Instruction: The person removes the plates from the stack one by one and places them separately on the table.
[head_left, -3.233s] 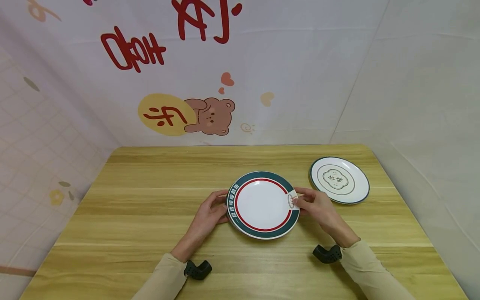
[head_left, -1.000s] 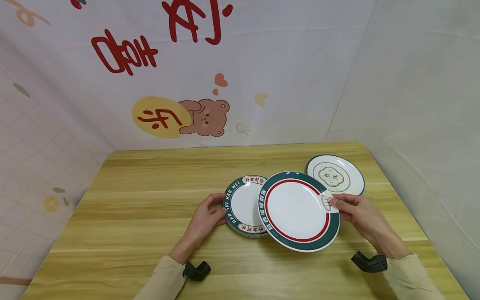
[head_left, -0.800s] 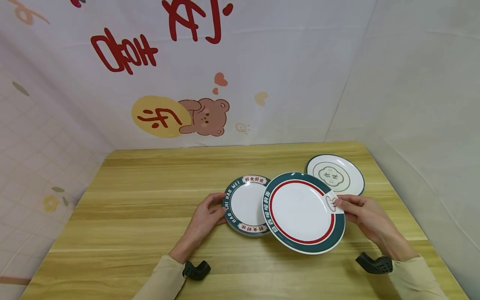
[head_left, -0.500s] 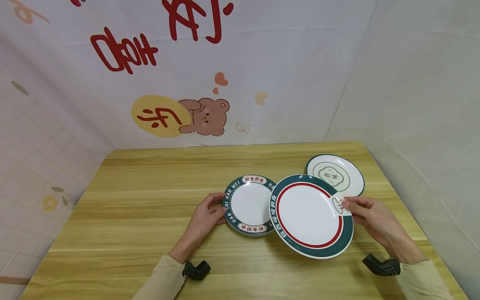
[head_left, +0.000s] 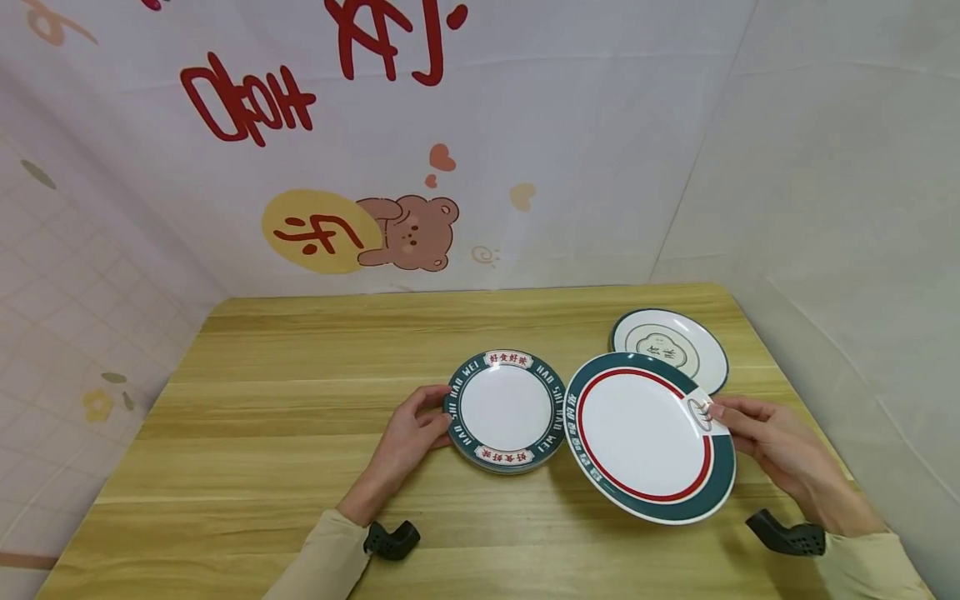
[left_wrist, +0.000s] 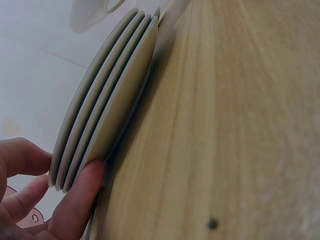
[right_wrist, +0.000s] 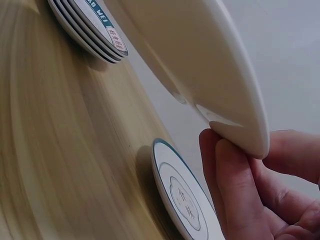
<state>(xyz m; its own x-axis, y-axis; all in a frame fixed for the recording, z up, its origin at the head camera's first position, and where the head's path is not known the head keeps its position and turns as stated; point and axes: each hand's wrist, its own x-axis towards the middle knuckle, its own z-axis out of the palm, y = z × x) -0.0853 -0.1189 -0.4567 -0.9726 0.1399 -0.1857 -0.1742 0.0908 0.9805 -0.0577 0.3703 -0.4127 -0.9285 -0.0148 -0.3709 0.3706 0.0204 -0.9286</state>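
Observation:
My right hand (head_left: 783,450) pinches the rim of a white plate (head_left: 637,433) with a green band and a red ring, thumb on top and fingers beneath. That plate hangs tilted above the table, and its pale underside (right_wrist: 200,60) fills much of the right wrist view. To its left, a stack of several smaller plates (head_left: 504,408), green-rimmed with red lettering, sits on the table. My left hand (head_left: 408,429) holds the left edge of this stack. In the left wrist view, the fingers and thumb (left_wrist: 77,202) are around the stacked rims (left_wrist: 95,115).
Another white plate (head_left: 697,350) with a thin green rim and a centre emblem lies at the back right, partly covered by the raised plate in the head view. The wooden table (head_left: 285,400) meets a printed cloth backdrop (head_left: 570,125) behind and at both sides.
The right hand has lifted the red-ringed plate off the stack and carried it right and toward the front, uncovering the green-rimmed plates below. The left hand stays at the stack.

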